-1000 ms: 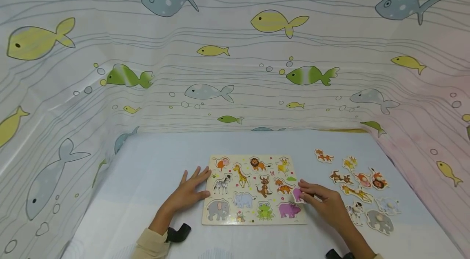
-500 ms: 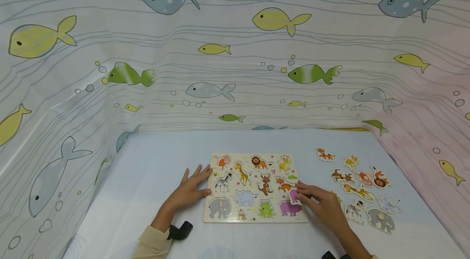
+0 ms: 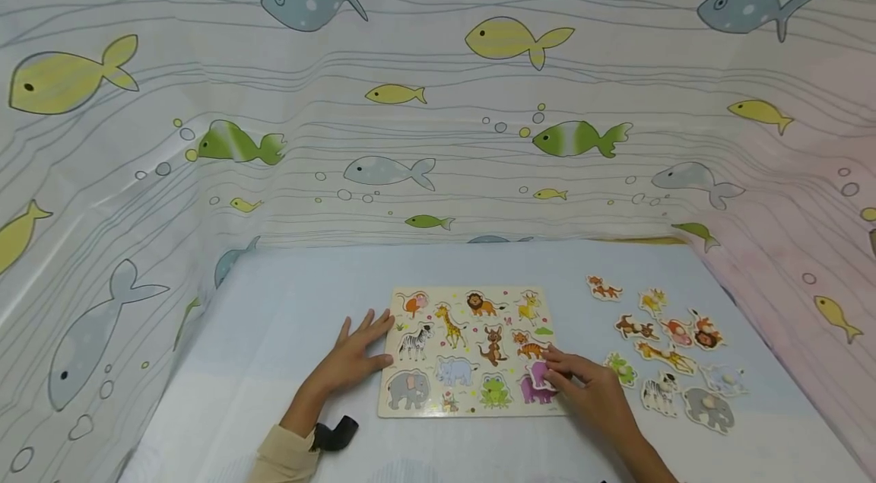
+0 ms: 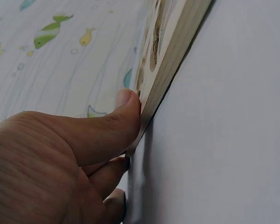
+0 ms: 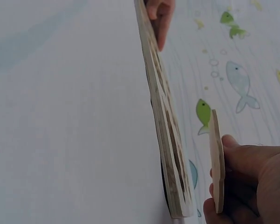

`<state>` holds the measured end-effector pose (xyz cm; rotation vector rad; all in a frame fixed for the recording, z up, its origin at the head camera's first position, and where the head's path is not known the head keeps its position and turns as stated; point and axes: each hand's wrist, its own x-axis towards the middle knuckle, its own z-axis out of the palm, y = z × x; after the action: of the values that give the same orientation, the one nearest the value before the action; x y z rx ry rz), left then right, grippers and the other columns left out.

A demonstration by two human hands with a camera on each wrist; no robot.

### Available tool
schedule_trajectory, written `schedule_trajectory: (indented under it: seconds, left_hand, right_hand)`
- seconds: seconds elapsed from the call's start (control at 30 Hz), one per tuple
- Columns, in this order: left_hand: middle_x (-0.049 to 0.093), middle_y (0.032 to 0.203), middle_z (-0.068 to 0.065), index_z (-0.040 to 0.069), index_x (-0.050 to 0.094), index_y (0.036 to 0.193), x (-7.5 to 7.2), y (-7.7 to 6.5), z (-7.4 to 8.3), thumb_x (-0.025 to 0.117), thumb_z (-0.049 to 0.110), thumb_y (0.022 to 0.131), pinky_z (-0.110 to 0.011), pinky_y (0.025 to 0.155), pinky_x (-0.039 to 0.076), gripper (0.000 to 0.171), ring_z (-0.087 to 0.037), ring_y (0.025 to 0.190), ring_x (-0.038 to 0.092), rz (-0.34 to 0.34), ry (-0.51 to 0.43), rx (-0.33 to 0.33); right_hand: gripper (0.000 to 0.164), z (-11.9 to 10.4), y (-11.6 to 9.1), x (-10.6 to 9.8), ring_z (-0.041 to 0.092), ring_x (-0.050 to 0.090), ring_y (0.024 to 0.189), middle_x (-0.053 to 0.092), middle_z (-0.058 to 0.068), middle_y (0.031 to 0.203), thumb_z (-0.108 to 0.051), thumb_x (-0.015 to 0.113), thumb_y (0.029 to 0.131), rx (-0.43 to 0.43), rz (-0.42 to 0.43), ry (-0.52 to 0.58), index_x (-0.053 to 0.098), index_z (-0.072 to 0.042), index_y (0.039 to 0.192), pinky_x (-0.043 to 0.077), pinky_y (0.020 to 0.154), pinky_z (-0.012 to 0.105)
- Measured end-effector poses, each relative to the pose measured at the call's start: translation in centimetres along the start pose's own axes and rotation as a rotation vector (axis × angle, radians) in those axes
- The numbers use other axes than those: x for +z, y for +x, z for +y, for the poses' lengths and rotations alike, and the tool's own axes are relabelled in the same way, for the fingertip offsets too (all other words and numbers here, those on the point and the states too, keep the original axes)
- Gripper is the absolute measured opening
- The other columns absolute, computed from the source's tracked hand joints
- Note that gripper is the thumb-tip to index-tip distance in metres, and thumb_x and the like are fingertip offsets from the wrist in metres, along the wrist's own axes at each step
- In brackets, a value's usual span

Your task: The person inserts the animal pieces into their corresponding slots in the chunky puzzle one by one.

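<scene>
A wooden animal puzzle board [image 3: 527, 409] lies flat on the table, with pictures in its cutouts. My left hand [image 3: 347, 361] rests at the board's left edge with its fingers spread. In the left wrist view, the thumb [image 4: 126, 123] touches the board's side. Between thumb and fingers, my right hand [image 3: 597, 392] pinches a purple hippo puzzle piece [image 3: 539, 374]. That piece overlaps the purple hippo picture [image 3: 534, 395] at the board's lower right. The right wrist view shows the piece [image 5: 217, 163] edge-on, apart from the board.
Several loose animal pieces lie right of the board, among them a grey elephant [image 3: 709, 410], a zebra [image 3: 660, 395], a frog [image 3: 620, 369], a giraffe [image 3: 665, 357] and a tiger [image 3: 604, 288]. A fish-patterned sheet [image 3: 452, 49] hangs behind the table.
My right hand has moved left and slightly down with the hippo piece, from the board's right edge to over the hippo picture. The frog piece has come into view. My left hand stays put.
</scene>
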<state>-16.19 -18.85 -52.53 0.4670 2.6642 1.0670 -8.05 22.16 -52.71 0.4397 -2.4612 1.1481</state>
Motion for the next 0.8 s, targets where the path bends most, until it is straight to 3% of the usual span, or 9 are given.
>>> schedule_trajectory:
  seconds: [0.23,0.43,0.57,0.8]
  left_hand:
    - [0.03,0.163,-0.005,0.008,0.041,0.152,0.1,-0.1,0.1,0.073,0.021,0.089,-0.055,0.124,-0.016,0.072,-0.032,0.156,0.011,0.002,-0.005,0.005]
    - [0.03,0.163,-0.006,0.008,0.041,0.152,0.1,-0.1,0.0,0.073,0.021,0.089,-0.057,0.124,-0.015,0.072,-0.033,0.156,0.011,0.003,-0.002,0.013]
    - [0.029,0.163,-0.005,0.008,0.04,0.152,0.1,0.0,-0.1,0.073,0.022,0.089,-0.056,0.124,-0.015,0.072,-0.032,0.156,0.011,-0.003,0.01,0.014]
    - [0.029,0.163,-0.005,0.008,0.039,0.153,0.0,0.1,-0.3,0.073,0.022,0.09,-0.056,0.124,-0.015,0.073,-0.032,0.156,0.011,-0.007,0.01,0.018]
  right_hand:
    - [0.021,-0.2,-0.3,0.3,0.026,0.073,0.104,0.078,0.005,0.108,-0.001,0.084,0.075,0.026,0.008,-0.004,0.08,-0.012,0.093,0.052,0.082,0.003]
    - [0.02,-0.1,-0.7,0.8,0.02,0.071,0.109,0.077,0.006,0.109,0.0,0.083,0.076,0.026,-0.006,0.042,0.079,-0.01,0.093,0.053,0.085,0.007]
    - [0.022,0.1,-0.8,1.1,0.016,0.071,0.111,0.077,0.009,0.108,0.001,0.083,0.076,-0.002,-0.012,0.066,0.079,-0.01,0.094,0.053,0.087,0.008]
    - [0.025,0.1,-0.7,1.3,0.02,0.072,0.108,0.078,0.006,0.106,-0.002,0.085,0.073,-0.079,-0.013,-0.016,0.079,-0.011,0.096,0.047,0.093,0.003]
